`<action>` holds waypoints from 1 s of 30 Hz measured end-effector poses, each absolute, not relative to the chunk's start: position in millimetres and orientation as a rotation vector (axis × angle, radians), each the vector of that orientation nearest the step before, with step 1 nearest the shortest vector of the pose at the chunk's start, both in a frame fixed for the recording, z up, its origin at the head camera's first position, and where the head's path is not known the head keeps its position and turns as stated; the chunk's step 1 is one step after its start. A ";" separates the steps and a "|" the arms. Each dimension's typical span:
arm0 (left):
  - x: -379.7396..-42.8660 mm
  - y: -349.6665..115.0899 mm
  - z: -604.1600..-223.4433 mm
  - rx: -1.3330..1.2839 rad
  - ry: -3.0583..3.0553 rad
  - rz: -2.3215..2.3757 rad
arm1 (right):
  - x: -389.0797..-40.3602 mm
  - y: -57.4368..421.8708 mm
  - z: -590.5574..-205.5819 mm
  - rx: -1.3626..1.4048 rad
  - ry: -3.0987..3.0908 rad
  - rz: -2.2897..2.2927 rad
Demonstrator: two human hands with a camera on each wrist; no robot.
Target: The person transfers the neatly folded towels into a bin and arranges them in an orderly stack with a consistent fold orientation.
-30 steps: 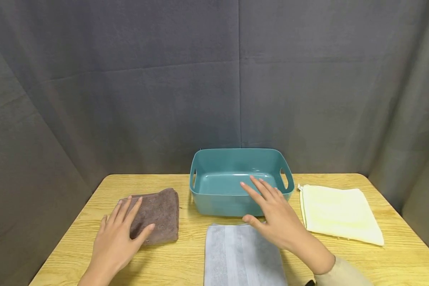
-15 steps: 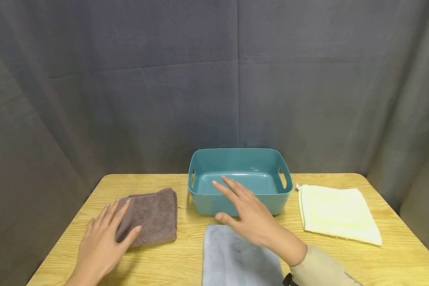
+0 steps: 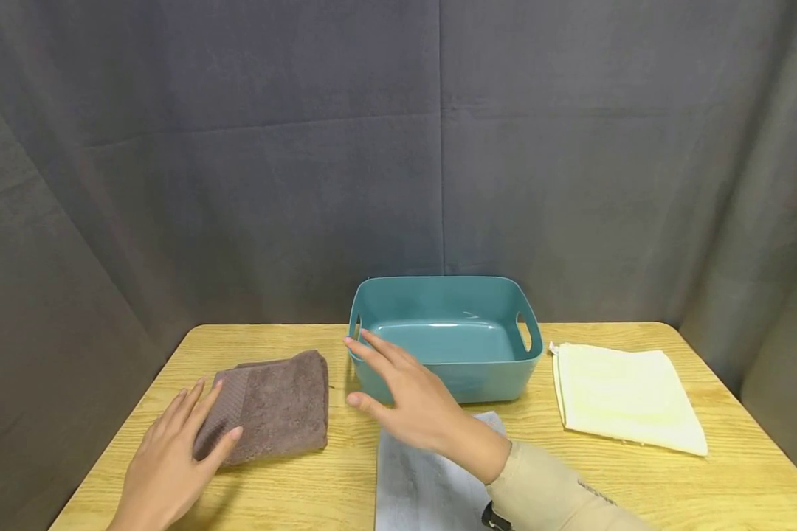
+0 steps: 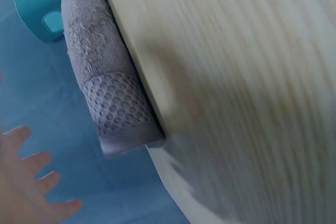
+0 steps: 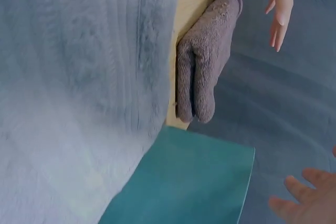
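Note:
My left hand (image 3: 170, 457), fingers spread and holding nothing, hovers at the left side of a folded brown towel (image 3: 275, 405). In the left wrist view the brown towel (image 4: 100, 56) lies near the table edge, its waffle-textured band facing the hand. My right hand (image 3: 415, 398) is stretched out above the table, in front of a teal basket (image 3: 491, 380), fingers pointing left. Its fingertips overlap the basket's left front corner in the head view. Beneath the right forearm lies a grey-blue towel (image 3: 412, 487), partly hidden by the arm.
On the right of the wooden table (image 3: 724, 487) lies a folded pale yellow towel (image 3: 631, 398). The basket stands at the table's back edge, with nothing visible inside. A grey curtain (image 3: 305, 184) hangs behind and around both sides.
My right hand has moved left across the basket's front, from its right half to its left corner. My left hand has drifted left and down, uncovering more of the brown towel.

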State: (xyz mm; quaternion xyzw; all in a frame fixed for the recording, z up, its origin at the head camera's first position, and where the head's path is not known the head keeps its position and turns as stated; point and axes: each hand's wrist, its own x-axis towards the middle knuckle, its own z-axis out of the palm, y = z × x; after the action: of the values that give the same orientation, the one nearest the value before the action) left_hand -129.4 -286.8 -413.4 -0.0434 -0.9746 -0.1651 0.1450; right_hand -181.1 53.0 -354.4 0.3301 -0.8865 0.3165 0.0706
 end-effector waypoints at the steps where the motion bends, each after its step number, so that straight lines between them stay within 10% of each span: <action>1: -129.1 -288.6 -413.9 -0.125 -2.806 -0.493 | -181.2 50.2 -355.4 0.993 -2.668 0.959; 30: -142.0 -326.8 -423.7 0.016 -2.794 -0.942 | -190.6 -20.5 -353.8 0.872 -2.622 1.370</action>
State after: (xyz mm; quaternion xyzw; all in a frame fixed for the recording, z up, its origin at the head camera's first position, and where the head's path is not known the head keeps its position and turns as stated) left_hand -142.0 -326.8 -423.7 0.0053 -0.9432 -0.3178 0.0963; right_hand -190.6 -20.5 -353.8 0.2826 -0.8498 0.4440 0.0289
